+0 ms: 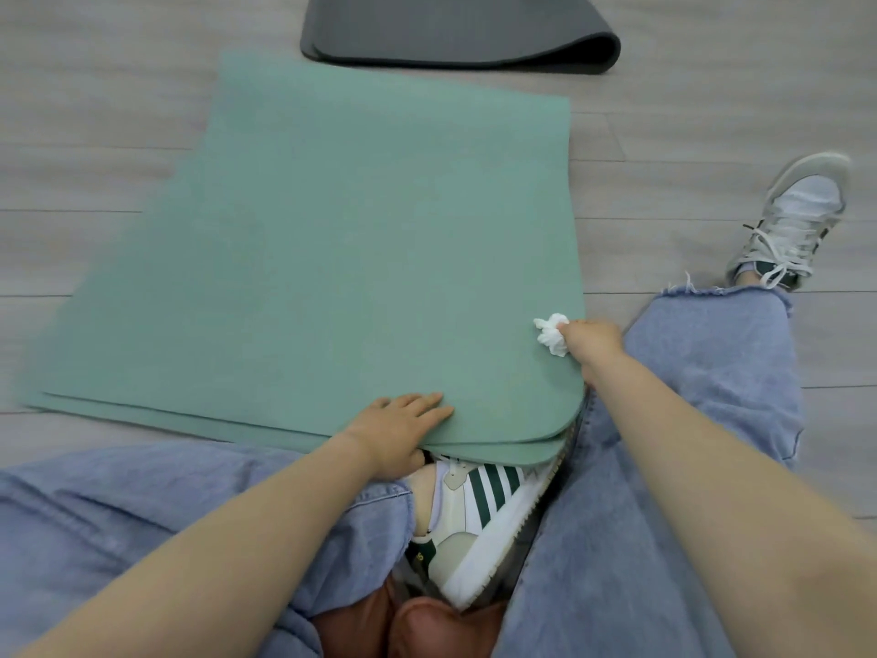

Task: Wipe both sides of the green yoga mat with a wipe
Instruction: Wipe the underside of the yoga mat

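The green yoga mat (332,258) lies folded over itself on the floor in front of me, two layered edges showing along its near side. A crumpled white wipe (551,334) sits on the mat's right edge, and my right hand (593,344) grips it there. My left hand (403,429) rests flat on the mat's near edge with the fingers straight and the thumb tucked under the edge. The mat's near right corner lies over my shoe.
A dark grey mat (455,35), folded, lies on the floor beyond the green one. My legs in blue jeans spread either side, one striped sneaker (479,515) under the mat corner, another sneaker (792,220) at the right. Grey plank floor (95,135) surrounds everything.
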`<act>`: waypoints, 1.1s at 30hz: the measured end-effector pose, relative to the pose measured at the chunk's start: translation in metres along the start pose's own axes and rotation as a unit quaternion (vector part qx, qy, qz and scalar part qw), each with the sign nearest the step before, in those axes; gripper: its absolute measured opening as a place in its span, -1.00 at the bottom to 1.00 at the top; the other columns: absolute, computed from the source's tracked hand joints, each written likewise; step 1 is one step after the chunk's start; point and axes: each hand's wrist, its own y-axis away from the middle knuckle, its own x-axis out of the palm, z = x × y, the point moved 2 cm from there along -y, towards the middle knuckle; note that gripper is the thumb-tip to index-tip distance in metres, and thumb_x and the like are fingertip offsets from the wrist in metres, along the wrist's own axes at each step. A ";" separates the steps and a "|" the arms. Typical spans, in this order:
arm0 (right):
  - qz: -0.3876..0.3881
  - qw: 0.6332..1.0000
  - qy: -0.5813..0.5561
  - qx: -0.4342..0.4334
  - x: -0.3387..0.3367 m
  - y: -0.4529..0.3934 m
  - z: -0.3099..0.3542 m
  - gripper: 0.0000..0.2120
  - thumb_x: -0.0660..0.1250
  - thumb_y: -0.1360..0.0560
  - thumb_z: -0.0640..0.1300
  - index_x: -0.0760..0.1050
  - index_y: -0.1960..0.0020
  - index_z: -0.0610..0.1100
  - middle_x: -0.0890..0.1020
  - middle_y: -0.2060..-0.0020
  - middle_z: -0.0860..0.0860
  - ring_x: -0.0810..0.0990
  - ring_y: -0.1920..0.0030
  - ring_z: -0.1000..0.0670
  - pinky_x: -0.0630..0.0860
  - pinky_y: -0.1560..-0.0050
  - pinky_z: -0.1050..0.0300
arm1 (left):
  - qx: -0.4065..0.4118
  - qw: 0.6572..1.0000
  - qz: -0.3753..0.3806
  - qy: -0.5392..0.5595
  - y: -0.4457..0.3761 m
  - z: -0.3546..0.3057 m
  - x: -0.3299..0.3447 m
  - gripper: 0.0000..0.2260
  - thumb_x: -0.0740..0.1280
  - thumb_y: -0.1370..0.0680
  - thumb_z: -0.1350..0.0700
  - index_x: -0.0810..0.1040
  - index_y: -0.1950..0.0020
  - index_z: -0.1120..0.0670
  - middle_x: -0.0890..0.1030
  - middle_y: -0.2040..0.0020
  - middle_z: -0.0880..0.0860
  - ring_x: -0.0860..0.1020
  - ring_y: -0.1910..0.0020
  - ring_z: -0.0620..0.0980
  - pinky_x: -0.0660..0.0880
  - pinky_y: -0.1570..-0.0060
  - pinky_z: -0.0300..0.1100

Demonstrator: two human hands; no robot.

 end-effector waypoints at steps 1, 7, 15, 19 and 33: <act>-0.003 1.000 0.002 0.003 -0.003 0.001 0.002 -0.79 0.33 -0.50 -0.18 0.45 0.30 -0.16 0.53 0.26 -0.06 0.49 0.18 -0.06 0.38 0.21 0.14 | -0.003 1.000 -0.001 -0.009 0.001 0.001 0.000 -0.35 0.19 -0.60 -0.01 -0.05 -0.62 -0.11 -0.04 -0.63 -0.04 0.09 -0.57 0.03 0.15 -0.49 0.03; -0.023 1.000 0.015 -0.004 -0.024 0.011 -0.013 -0.87 0.34 -0.48 -0.15 0.51 0.21 -0.17 0.55 0.25 -0.10 0.49 0.21 -0.08 0.41 0.18 0.12 | 0.059 0.996 0.024 -0.062 0.012 -0.015 -0.017 -0.41 0.16 -0.67 0.14 -0.03 -0.63 -0.06 0.07 -0.62 -0.03 0.30 -0.49 0.07 0.29 -0.38 -0.05; -0.013 0.999 0.026 0.043 -0.038 0.045 -0.047 -0.76 0.35 -0.45 -0.14 0.52 -0.02 -0.29 0.62 0.08 -0.14 0.60 0.08 -0.15 0.55 0.09 0.06 | 0.058 0.992 0.029 -0.108 0.048 0.000 -0.055 -0.41 0.18 -0.60 0.26 0.14 -0.57 -0.12 0.35 -0.50 -0.07 0.51 -0.28 0.11 0.44 -0.18 -0.05; 0.074 0.996 0.017 0.055 -0.025 0.071 -0.058 -0.89 0.36 -0.47 -0.17 0.54 0.08 -0.22 0.62 0.12 -0.15 0.62 0.11 -0.12 0.59 0.07 -0.02 | 0.036 0.991 0.061 -0.111 0.075 0.027 -0.059 -0.49 0.21 -0.60 0.17 0.25 -0.52 -0.15 0.43 -0.43 -0.09 0.50 -0.29 0.06 0.40 -0.18 -0.12; 0.150 0.965 -0.171 0.127 0.040 0.045 -0.020 -0.91 0.20 -0.59 -0.24 0.46 0.04 -0.23 0.50 0.26 -0.07 0.47 0.36 0.06 0.51 0.43 0.31 | -0.320 0.930 0.063 -0.170 0.182 0.169 -0.092 -0.69 0.16 -0.63 0.10 0.46 -0.33 -0.17 0.50 -0.36 -0.01 0.51 -0.27 0.01 0.43 -0.19 -0.22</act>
